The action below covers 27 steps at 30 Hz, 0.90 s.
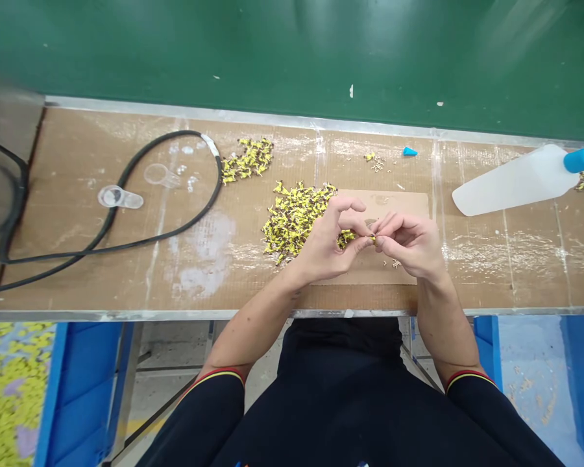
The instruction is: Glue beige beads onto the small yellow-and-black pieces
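Observation:
My left hand (326,243) and my right hand (409,243) meet above a brown cardboard sheet (403,207), their fingertips pinching a tiny yellow-and-dark part (372,240). A heap of similar yellow-and-dark parts (292,220) lies just beyond my left hand, partly hidden by it and spilling onto the sheet. A smaller heap of these parts (248,159) sits farther back. Several pale bits (394,263) lie on the sheet under my right hand.
A black cable (126,217) loops over the cardboard-covered bench (199,285) at the left, near clear plastic pieces (119,196). A white squeeze bottle (516,181) with a blue cap lies at the right. Blue crates (78,395) stand below the bench edge, before a green wall (292,58).

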Available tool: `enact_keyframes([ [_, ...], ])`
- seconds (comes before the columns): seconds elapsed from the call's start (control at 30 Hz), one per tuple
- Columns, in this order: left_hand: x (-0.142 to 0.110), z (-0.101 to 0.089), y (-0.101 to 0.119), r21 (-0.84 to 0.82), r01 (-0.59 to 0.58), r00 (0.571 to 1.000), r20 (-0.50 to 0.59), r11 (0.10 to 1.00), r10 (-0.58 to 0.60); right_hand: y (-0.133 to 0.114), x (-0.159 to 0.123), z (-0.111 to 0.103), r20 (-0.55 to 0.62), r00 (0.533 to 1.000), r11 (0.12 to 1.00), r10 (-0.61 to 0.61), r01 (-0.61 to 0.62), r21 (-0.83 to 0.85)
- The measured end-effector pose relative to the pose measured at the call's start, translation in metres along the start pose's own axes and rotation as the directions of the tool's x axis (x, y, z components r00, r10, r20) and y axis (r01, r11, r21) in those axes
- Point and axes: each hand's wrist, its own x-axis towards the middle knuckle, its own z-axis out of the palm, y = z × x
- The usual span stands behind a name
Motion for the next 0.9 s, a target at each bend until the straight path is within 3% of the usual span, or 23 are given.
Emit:
enact_keyframes([
  [0.13, 0.0013, 0.0033, -0.0001, -0.170, 0.064, 0.998, -0.014, 0.983, -0.067, -0.0032, -0.0022, 0.0006, -0.017, 0.999, 0.999, -0.033, 0.032, -0.042],
  [0.27, 0.0020, 0.0048, -0.0024, -0.249, 0.034, 0.997, -0.060, 0.968, -0.051, -0.0049, -0.0049, 0.0001, -0.067, 0.994, 0.996, -0.085, 0.086, 0.003],
  [0.43, 0.0018, 0.0023, -0.0049, -0.131, -0.081, 0.990, -0.127, 0.988, 0.064, -0.0017, -0.0059, 0.0010, -0.040, 0.990, 0.991, -0.132, 0.132, 0.001],
  [0.67, 0.0072, -0.0005, 0.0005, -0.019, -0.188, 0.977, -0.105, 0.982, 0.185, -0.0032, -0.0092, 0.0042, 0.005, 0.992, 0.989, -0.130, 0.129, 0.076],
  [0.9, 0.0073, -0.0019, -0.0008, 0.024, -0.210, 0.970, -0.118, 0.977, 0.212, -0.0036, -0.0087, 0.0030, -0.059, 0.985, 0.987, -0.160, 0.159, -0.017],
])
